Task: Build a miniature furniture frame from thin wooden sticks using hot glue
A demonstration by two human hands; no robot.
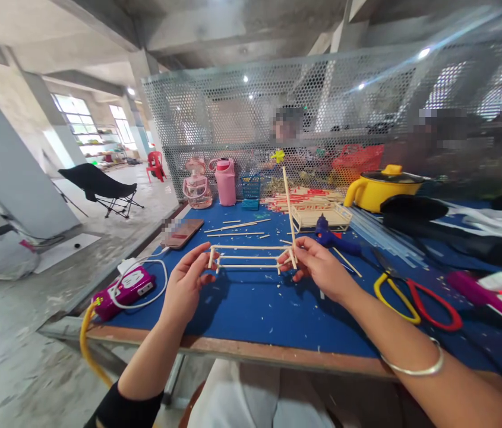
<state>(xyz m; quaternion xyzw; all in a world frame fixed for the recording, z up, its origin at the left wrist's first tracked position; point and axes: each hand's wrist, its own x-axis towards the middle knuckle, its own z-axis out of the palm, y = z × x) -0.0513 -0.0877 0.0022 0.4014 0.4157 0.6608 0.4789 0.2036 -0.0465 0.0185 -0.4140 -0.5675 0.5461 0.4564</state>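
Observation:
Between my two hands a small frame of thin wooden sticks [247,258] is held up over the blue tabletop. My left hand [188,278] pinches its left end between thumb and fingers. At the right end, my right hand [315,264] grips the frame together with a longer wooden stick [289,199] that stands nearly upright, leaning slightly left. Whether that stick is joined to the frame I cannot tell. Behind the right hand lies a blue glue gun [337,241]. A finished-looking stick tray [322,217] rests farther back.
Loose sticks [237,227] lie mid-table, with a red-tipped pile [304,199] behind. Scissors [415,300] and clear glue sticks [384,238] are right, near a yellow pot [384,191]. A purple power strip [126,291] and phone [183,233] sit left. A perforated metal screen [233,119] borders the back.

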